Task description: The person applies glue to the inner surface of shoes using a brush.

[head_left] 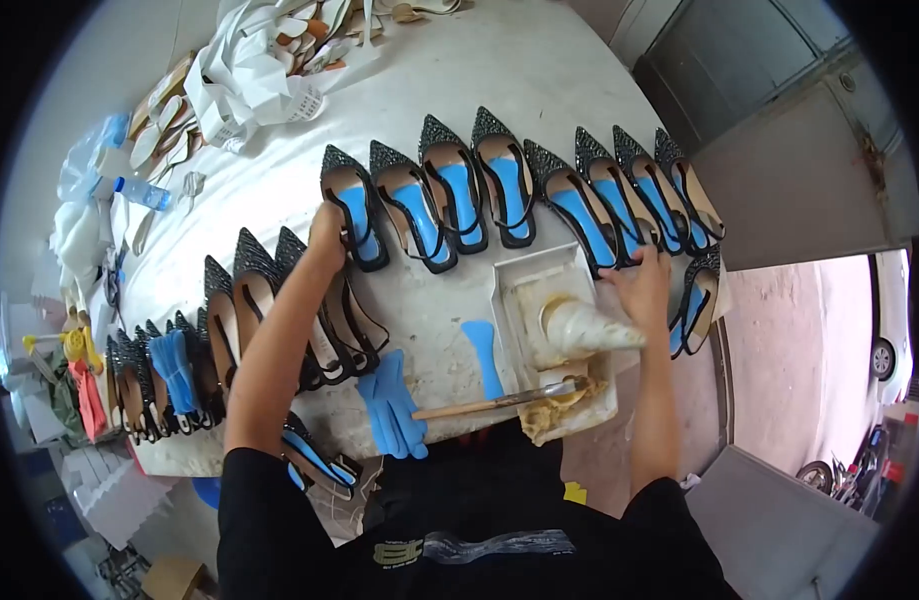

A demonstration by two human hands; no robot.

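Black glittery pointed shoes with blue insoles (462,200) stand in a row across the table. My left hand (327,235) is at the heel of the leftmost shoe (351,205) in that row; its fingers are mostly hidden. On the right, my right hand (641,283) touches the heel end of a shoe (612,200), fingers bent and partly hidden. Between my arms sits a glue-stained tray (506,340) holding a whitish cone-shaped container (584,330), with a brush (499,400) across its near end. A loose blue insole (482,358) lies left of the tray, beside a blue glove (391,405).
More black shoes (249,285) stand at the left, some behind my left forearm. Crumpled white paper (244,80), loose insoles (164,130) and a plastic bottle (142,193) lie at the back left. The table's right edge is near the last shoes (696,300).
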